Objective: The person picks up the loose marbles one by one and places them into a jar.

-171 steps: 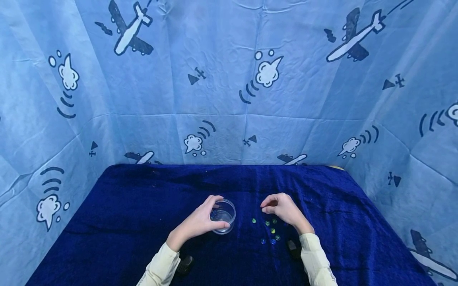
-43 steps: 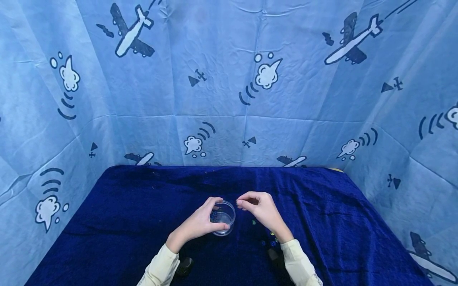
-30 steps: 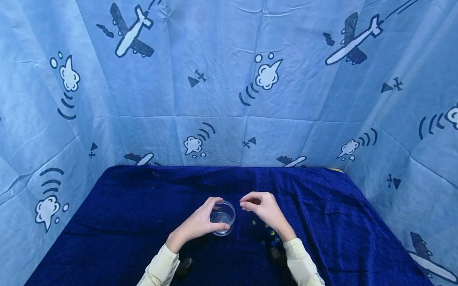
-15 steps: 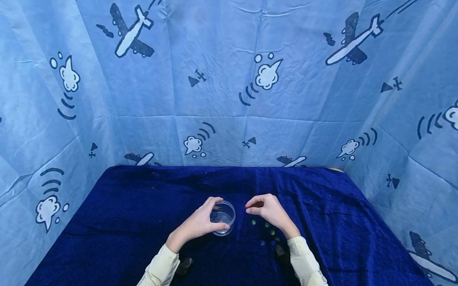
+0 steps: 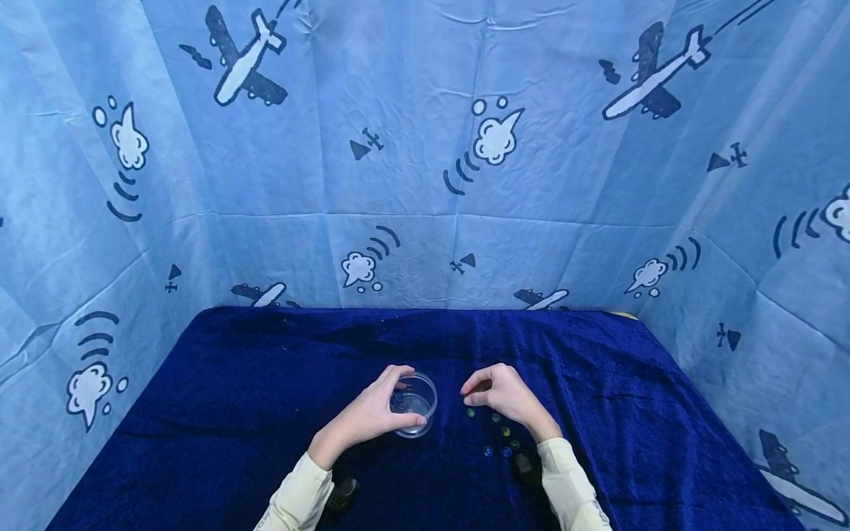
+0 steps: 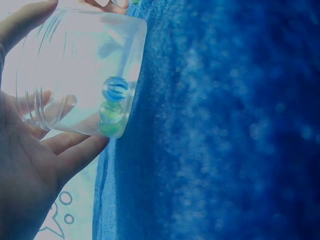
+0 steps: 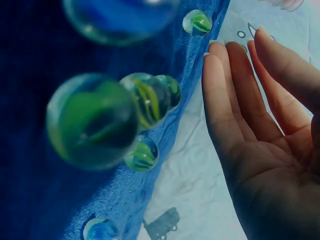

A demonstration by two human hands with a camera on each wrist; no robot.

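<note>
Moving right hand point(image 5: 508, 394), empty with fingers and thumb parted, away from jar point(image 5: 418, 404), toward green marble point(image 5: 471, 413). Gripping jar in left hand point(image 5: 373, 409).

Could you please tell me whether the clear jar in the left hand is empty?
No, the left wrist view shows a blue marble and a green marble inside the clear jar, near its base.

Spherical glass marbles point(image 7: 92, 120): clear, with green, yellow or blue swirls. Cylindrical plastic jar point(image 6: 87, 55): colourless, transparent. Velvety tabletop cloth point(image 5: 265, 405): solid deep navy. Fabric backdrop point(image 5: 412, 177): light blue, navy-and-white airplane and cloud print point(image 5: 239, 74). Sleeves point(image 5: 571, 483): pale cream.
</note>
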